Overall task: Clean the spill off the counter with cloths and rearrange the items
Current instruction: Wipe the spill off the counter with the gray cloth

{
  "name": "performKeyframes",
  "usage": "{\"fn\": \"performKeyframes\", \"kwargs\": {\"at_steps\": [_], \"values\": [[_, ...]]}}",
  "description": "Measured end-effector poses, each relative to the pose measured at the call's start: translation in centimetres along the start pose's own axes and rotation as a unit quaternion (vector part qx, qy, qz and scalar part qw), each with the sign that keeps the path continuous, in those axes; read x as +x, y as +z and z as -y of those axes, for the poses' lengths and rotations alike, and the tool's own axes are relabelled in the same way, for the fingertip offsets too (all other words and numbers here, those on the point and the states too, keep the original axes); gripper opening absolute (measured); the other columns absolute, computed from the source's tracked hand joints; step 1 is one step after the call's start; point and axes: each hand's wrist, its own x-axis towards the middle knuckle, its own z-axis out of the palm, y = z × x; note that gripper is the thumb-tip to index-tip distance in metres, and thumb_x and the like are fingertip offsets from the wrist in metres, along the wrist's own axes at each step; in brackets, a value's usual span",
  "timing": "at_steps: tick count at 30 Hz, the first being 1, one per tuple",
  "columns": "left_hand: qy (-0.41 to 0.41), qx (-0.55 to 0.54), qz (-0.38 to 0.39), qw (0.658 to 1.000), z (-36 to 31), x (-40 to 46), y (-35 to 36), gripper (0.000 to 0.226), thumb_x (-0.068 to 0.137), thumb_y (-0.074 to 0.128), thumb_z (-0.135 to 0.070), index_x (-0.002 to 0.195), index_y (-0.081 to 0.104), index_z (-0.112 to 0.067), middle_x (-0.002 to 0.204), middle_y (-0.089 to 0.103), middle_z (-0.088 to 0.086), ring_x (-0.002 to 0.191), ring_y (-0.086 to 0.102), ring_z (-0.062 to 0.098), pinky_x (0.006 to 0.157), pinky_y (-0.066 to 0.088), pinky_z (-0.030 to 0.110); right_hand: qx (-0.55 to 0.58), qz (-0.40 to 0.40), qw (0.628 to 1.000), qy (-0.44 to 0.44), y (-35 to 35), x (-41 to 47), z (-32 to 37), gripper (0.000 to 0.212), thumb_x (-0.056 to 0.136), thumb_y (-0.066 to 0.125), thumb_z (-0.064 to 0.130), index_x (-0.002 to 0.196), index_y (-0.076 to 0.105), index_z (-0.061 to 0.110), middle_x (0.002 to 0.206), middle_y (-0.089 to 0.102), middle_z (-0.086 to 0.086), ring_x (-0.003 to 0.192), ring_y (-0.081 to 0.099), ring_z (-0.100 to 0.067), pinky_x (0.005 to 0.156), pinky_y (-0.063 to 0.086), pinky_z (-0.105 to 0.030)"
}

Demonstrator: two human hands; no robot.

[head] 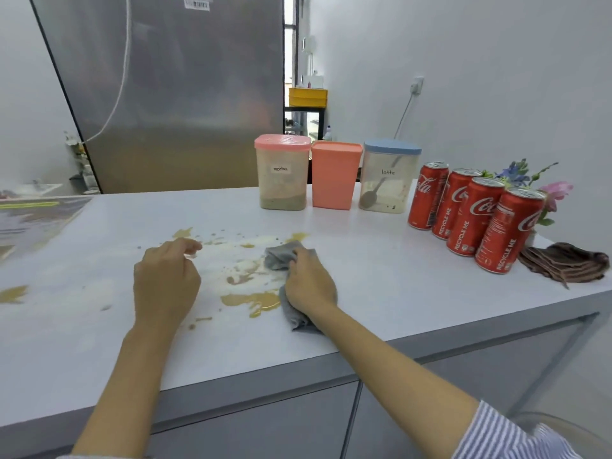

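Head view: grey cloth (279,260) bunched under right hand (309,281), fingers (299,256) curled over it, pinning it to white counter (381,276) at right edge of spill (251,301). Left hand (165,283) just left of spill, fingers (188,245) loosely curled, holding nothing; contact with counter cannot be told. Spill: tan puddles, pale smears, scattered specks. Cloth middle hidden beneath palm. Second, brown cloth (566,265) beside cans (473,213), well apart
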Motion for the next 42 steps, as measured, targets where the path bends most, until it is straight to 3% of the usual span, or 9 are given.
{"fn": "performKeyframes", "kwargs": {"at_steps": [4, 6, 10, 13, 16, 24, 32, 37, 42], "values": [[0.025, 0.000, 0.006, 1.000, -0.6, 0.1, 0.4, 0.040, 0.074, 0.034, -0.001, 0.096, 0.067, -0.005, 0.092, 0.071, 0.013, 0.088, 0.057, 0.040, 0.078, 0.044, 0.047, 0.212, 0.027, 0.977, 0.020, -0.3, 1.6, 2.1, 0.030, 0.101, 0.032, 0.015, 0.125, 0.049, 0.010, 0.124, 0.057, -0.011, 0.111, 0.052, -0.027, 0.078, 0.034, -0.026], [0.045, -0.002, 0.014, 0.999, -0.8, 0.3, 0.4, 0.045, 0.070, 0.030, -0.005, 0.095, 0.068, -0.006, 0.091, 0.071, 0.011, 0.090, 0.058, 0.039, 0.078, 0.045, 0.046, 0.262, -0.029, 0.964, 0.033, -2.8, 2.3, 0.4, 0.030, 0.100, 0.033, 0.013, 0.122, 0.053, 0.011, 0.123, 0.059, -0.009, 0.109, 0.052, -0.023, 0.082, 0.036, -0.024], [0.089, -0.014, 0.024, 0.996, -2.6, 1.5, 1.1, 0.046, 0.070, 0.030, -0.006, 0.096, 0.068, -0.007, 0.091, 0.071, 0.009, 0.090, 0.058, 0.037, 0.078, 0.045, 0.044, 0.186, -0.125, 0.973, 0.054, -9.2, 2.3, -6.4, 0.029, 0.099, 0.037, 0.010, 0.122, 0.054, 0.012, 0.120, 0.058, -0.002, 0.106, 0.050, -0.014, 0.082, 0.034, -0.018], [0.131, -0.008, 0.039, 0.991, -3.6, 1.7, 2.5, 0.042, 0.070, 0.033, -0.004, 0.094, 0.067, -0.007, 0.086, 0.070, 0.008, 0.086, 0.060, 0.035, 0.076, 0.044, 0.044, 0.030, -0.090, 0.987, 0.133, -10.8, 2.4, -11.6, 0.032, 0.100, 0.034, 0.015, 0.129, 0.046, 0.008, 0.132, 0.053, -0.012, 0.117, 0.050, -0.028, 0.088, 0.036, -0.030], [0.160, 0.014, 0.039, 0.986, -3.2, 1.6, 3.8, 0.039, 0.068, 0.036, -0.001, 0.091, 0.067, -0.008, 0.081, 0.070, 0.006, 0.082, 0.062, 0.034, 0.073, 0.043, 0.042, -0.059, -0.063, 0.988, 0.128, -8.4, 2.6, -11.0, 0.034, 0.100, 0.032, 0.022, 0.131, 0.038, 0.011, 0.134, 0.050, -0.013, 0.116, 0.050, -0.033, 0.087, 0.040, -0.037], [0.159, 0.021, 0.014, 0.987, -3.3, 1.8, 3.3, 0.038, 0.068, 0.036, 0.000, 0.091, 0.066, -0.006, 0.081, 0.069, 0.010, 0.081, 0.059, 0.036, 0.071, 0.044, 0.043, 0.001, -0.002, 1.000, -0.016, 1.3, 0.2, 1.1, 0.032, 0.095, 0.037, 0.014, 0.126, 0.042, 0.011, 0.124, 0.051, -0.012, 0.109, 0.052, -0.033, 0.077, 0.038, -0.034], [0.145, -0.005, 0.018, 0.989, -3.1, 1.1, 3.3, 0.043, 0.068, 0.033, -0.001, 0.096, 0.065, -0.004, 0.085, 0.069, 0.010, 0.085, 0.057, 0.037, 0.072, 0.042, 0.043, 0.063, 0.017, 0.997, -0.051, -1.6, -3.9, -1.9, 0.044, 0.097, 0.039, 0.011, 0.141, 0.034, 0.012, 0.140, 0.045, -0.011, 0.125, 0.045, -0.027, 0.102, 0.038, -0.036], [0.121, -0.006, 0.053, 0.991, -2.9, 0.7, 4.1, 0.047, 0.066, 0.030, -0.002, 0.096, 0.066, -0.004, 0.086, 0.069, 0.011, 0.088, 0.056, 0.037, 0.075, 0.040, 0.042, 0.063, -0.043, 0.996, 0.050, -2.3, 1.7, -2.4, 0.035, 0.094, 0.037, 0.004, 0.127, 0.046, 0.007, 0.130, 0.053, -0.014, 0.116, 0.050, -0.030, 0.090, 0.040, -0.032], [0.124, 0.002, 0.066, 0.990, -2.6, 0.6, 3.9, 0.042, 0.072, 0.037, 0.006, 0.102, 0.064, -0.005, 0.093, 0.068, 0.011, 0.095, 0.053, 0.036, 0.078, 0.037, 0.041, 0.085, -0.006, 0.996, -0.015, 0.0, 1.1, -0.6, 0.040, 0.095, 0.040, 0.005, 0.135, 0.044, 0.013, 0.137, 0.050, -0.008, 0.123, 0.047, -0.025, 0.094, 0.038, -0.029]]}}
